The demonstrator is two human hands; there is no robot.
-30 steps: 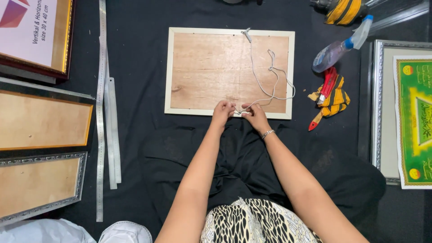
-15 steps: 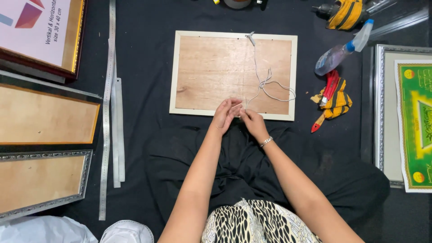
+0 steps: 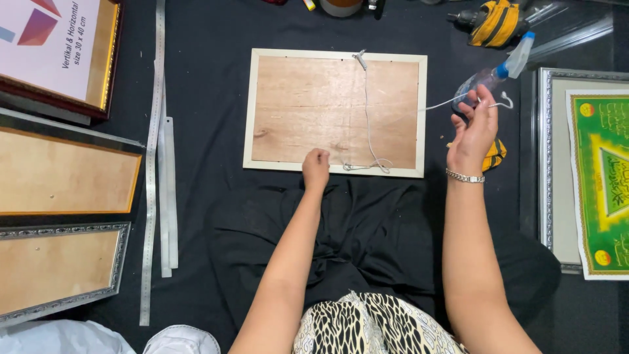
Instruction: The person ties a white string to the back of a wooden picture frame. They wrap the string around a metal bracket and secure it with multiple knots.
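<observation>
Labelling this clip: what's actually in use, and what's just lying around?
In use:
- frame back
- white string, pulled by the right hand
- left hand, pressing the frame's lower edge

Lying about:
- spray bottle
- metal ruler
- green print
- stacked frames

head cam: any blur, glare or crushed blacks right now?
Head view: even overhead light and sharp focus; the white cord reads cleanly on the wooden frame back. The right hand shows slight blur. The black cloth is near featureless. No strong glare.
</observation>
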